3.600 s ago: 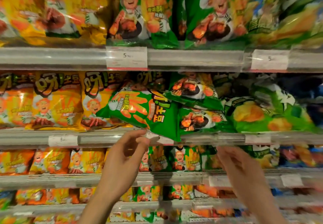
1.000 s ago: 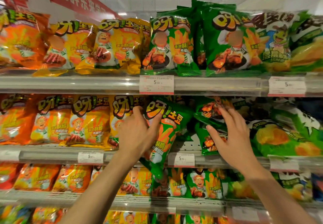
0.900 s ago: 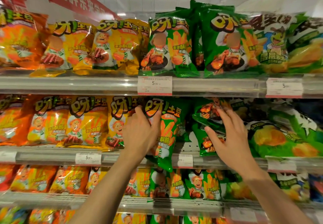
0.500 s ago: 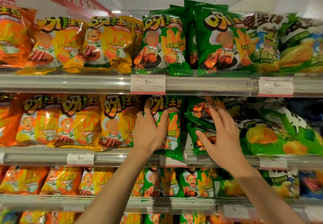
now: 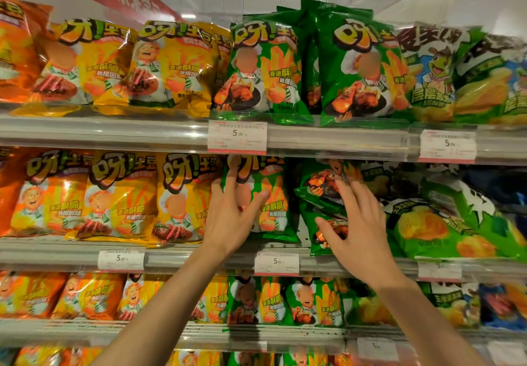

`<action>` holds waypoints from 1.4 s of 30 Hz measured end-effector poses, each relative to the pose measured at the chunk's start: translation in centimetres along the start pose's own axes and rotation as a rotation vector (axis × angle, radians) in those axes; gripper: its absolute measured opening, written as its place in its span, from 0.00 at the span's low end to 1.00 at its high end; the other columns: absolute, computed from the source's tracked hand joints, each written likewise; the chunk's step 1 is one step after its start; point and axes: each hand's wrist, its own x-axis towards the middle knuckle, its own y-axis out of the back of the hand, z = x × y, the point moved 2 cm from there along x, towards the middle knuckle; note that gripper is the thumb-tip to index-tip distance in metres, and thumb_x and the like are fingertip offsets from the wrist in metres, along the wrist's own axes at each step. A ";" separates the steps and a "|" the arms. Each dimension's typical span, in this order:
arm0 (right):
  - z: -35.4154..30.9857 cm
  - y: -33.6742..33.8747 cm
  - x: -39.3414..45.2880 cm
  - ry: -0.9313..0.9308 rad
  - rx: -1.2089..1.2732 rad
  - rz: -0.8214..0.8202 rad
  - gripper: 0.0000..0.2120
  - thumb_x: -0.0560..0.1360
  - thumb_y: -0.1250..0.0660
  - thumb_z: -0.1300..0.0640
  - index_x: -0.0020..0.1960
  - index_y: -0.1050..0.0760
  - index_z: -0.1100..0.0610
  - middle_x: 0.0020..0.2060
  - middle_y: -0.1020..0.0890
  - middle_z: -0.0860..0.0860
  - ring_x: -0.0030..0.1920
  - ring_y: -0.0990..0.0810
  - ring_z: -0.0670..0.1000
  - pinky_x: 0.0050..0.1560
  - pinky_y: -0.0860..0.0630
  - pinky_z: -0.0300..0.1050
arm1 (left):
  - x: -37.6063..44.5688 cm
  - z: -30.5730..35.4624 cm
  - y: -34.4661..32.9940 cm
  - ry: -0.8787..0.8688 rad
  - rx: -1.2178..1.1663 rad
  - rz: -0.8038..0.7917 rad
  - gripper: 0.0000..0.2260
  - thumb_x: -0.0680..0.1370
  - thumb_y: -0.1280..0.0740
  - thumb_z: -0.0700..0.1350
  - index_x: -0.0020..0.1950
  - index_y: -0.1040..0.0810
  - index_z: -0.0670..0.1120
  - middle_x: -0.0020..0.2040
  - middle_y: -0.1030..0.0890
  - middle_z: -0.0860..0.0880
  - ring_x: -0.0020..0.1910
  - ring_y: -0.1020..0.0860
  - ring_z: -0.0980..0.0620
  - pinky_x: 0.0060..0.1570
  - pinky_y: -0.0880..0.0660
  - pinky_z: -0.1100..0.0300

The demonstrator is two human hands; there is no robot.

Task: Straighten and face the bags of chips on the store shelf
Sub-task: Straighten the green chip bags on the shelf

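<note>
A green chip bag (image 5: 276,208) stands upright and face-out on the middle shelf (image 5: 185,257), just right of the yellow bags (image 5: 122,194). My left hand (image 5: 232,217) lies flat on its front with straight fingers and the thumb spread, covering the bag's left half. To the right, two green bags (image 5: 320,184) lie tumbled, tilted and stacked on each other. My right hand (image 5: 360,226) rests on them with its fingers spread; the thumb touches the lower one.
Slumped light-green bags (image 5: 445,228) fill the middle shelf's right end. The upper shelf (image 5: 342,137) carries upright yellow and green bags close overhead. Price tags (image 5: 276,261) hang on the rails. Lower shelves hold more bags. A gap shows between the upright bag and the tumbled ones.
The green bag that lay sideways over the shelf edge has been turned upright and pushed back onto the middle shelf under my left hand. My right hand stayed on the tumbled bags.
</note>
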 end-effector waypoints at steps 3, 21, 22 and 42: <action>0.0 0.0 -0.1 -0.008 0.006 -0.014 0.35 0.78 0.41 0.38 0.80 0.53 0.44 0.79 0.47 0.49 0.78 0.52 0.49 0.77 0.53 0.55 | 0.2 -0.4 -0.9 -0.008 0.122 0.008 0.40 0.74 0.40 0.74 0.78 0.60 0.67 0.70 0.35 0.39 0.58 0.22 0.36 0.49 0.19 0.45; 0.0 0.0 -0.1 0.012 0.004 -0.007 0.33 0.80 0.40 0.44 0.80 0.52 0.43 0.79 0.45 0.49 0.79 0.50 0.51 0.77 0.48 0.60 | -1.1 0.2 -1.7 -0.054 0.636 -0.056 0.38 0.76 0.55 0.75 0.77 0.45 0.51 0.73 0.37 0.38 0.69 0.35 0.41 0.44 0.18 0.51; 0.1 -0.1 -0.1 0.018 0.003 -0.003 0.32 0.80 0.40 0.45 0.80 0.52 0.43 0.79 0.45 0.49 0.79 0.50 0.51 0.77 0.47 0.60 | -1.1 0.2 -1.5 -0.062 0.631 -0.056 0.38 0.76 0.55 0.75 0.77 0.44 0.51 0.74 0.38 0.38 0.70 0.36 0.41 0.46 0.18 0.50; 0.1 1.8 -0.1 0.138 0.066 0.203 0.29 0.76 0.31 0.60 0.75 0.34 0.54 0.71 0.29 0.51 0.72 0.34 0.54 0.72 0.36 0.54 | 0.0 7.2 -0.5 0.306 -0.552 -0.490 0.17 0.83 0.40 0.59 0.63 0.26 0.48 0.44 0.19 0.50 0.42 0.17 0.49 0.55 0.20 0.40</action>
